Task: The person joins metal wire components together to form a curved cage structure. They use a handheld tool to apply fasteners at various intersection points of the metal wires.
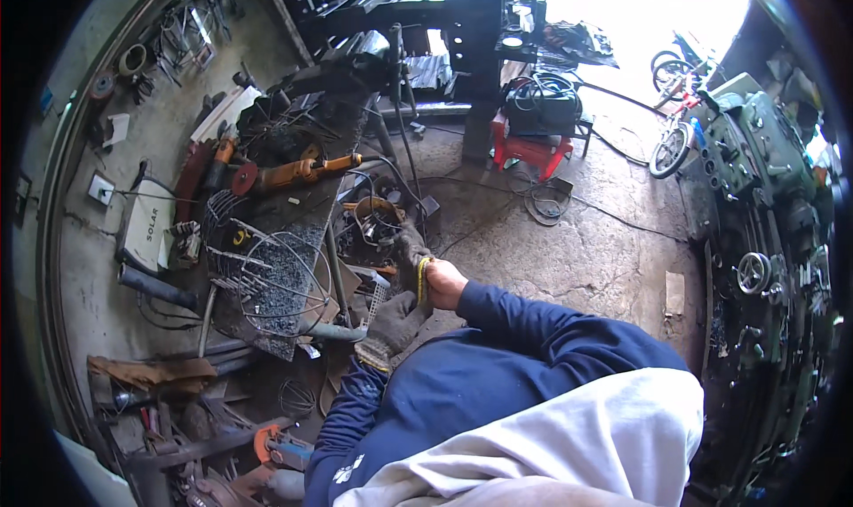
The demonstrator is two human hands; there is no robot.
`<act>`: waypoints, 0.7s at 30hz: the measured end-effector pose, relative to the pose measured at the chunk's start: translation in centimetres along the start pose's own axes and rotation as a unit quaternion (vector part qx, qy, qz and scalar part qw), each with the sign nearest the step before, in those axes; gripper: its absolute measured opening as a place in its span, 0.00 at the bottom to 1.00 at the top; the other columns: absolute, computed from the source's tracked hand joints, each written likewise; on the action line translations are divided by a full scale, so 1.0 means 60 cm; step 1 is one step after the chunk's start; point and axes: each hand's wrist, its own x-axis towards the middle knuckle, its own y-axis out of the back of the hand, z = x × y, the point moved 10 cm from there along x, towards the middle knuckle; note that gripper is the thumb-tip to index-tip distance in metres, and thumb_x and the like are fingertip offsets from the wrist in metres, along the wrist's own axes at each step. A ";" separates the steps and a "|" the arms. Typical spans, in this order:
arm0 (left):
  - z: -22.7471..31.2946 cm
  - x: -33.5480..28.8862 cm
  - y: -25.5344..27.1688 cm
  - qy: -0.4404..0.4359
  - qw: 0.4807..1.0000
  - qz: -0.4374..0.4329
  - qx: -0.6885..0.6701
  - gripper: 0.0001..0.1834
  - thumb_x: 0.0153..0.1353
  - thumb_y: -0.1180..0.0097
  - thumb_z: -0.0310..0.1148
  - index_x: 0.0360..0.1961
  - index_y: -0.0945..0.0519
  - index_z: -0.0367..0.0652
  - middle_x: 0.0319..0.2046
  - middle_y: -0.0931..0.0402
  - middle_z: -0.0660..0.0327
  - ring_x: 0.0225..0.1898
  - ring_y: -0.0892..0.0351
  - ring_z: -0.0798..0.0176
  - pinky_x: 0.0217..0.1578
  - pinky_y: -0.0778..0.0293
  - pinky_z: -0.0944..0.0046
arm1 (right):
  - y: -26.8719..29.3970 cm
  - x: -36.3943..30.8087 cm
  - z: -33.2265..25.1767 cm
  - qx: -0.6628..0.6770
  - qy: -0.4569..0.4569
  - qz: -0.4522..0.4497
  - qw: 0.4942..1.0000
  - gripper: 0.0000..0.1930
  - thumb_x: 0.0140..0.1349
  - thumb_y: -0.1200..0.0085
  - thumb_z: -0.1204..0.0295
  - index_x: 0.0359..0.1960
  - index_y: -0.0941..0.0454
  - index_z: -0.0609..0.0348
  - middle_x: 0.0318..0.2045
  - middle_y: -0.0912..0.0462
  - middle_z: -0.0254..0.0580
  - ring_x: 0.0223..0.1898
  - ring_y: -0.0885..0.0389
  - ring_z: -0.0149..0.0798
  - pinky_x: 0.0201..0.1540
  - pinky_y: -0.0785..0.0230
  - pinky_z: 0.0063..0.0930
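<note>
My left hand [396, 322] wears a grey-brown knit work glove with a yellow-edged cuff. Its fingers are closed at the cuff of a second work glove [411, 244], which has the same yellow edge. At that cuff's other side is my right hand [446, 285], bare and closed against the knit. How far its fingers reach into the glove is hidden. Both hands meet in front of my body, beside the corner of a metal worktable [306, 249].
An orange angle grinder [298, 171] and bent wire rings lie on the worktable. A red stand [533, 147] carries a dark machine with coiled cable. Cables cross the concrete floor [613, 240]. A green lathe-like machine [764, 169] lines the right side; bicycles [673, 147] stand beyond.
</note>
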 end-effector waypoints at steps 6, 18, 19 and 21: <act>0.100 0.021 -0.043 -0.130 0.982 -0.120 -0.064 0.08 0.72 0.39 0.34 0.37 0.20 0.42 0.26 0.27 0.70 0.30 0.30 0.76 0.32 0.30 0.69 | -0.011 -0.022 -0.119 -0.122 0.313 0.022 0.942 0.12 0.73 0.48 0.67 0.52 0.19 0.56 0.43 0.13 0.37 0.37 0.16 0.34 0.41 0.23 0.31; 0.120 0.057 -0.123 -0.048 0.976 -0.202 -0.072 0.11 0.72 0.38 0.37 0.44 0.18 0.40 0.31 0.21 0.67 0.31 0.24 0.76 0.34 0.25 0.70 | 0.099 0.024 -0.159 -0.284 0.137 0.113 0.942 0.28 0.67 0.42 0.43 0.38 0.11 0.59 0.37 0.10 0.45 0.37 0.14 0.40 0.43 0.23 0.35; 0.115 0.066 -0.117 -0.055 0.980 -0.182 -0.054 0.11 0.72 0.38 0.37 0.43 0.18 0.40 0.31 0.21 0.67 0.31 0.24 0.75 0.34 0.25 0.70 | 0.083 0.020 -0.144 -0.283 0.044 0.088 0.954 0.30 0.68 0.43 0.40 0.38 0.11 0.58 0.37 0.10 0.45 0.37 0.13 0.40 0.44 0.23 0.34; 0.113 0.084 -0.110 -0.069 0.987 -0.146 -0.020 0.11 0.71 0.38 0.37 0.43 0.18 0.40 0.30 0.20 0.65 0.30 0.23 0.74 0.34 0.25 0.69 | 0.026 -0.024 -0.134 -0.233 0.003 0.051 0.971 0.29 0.69 0.43 0.41 0.48 0.12 0.57 0.42 0.11 0.48 0.37 0.14 0.39 0.47 0.23 0.32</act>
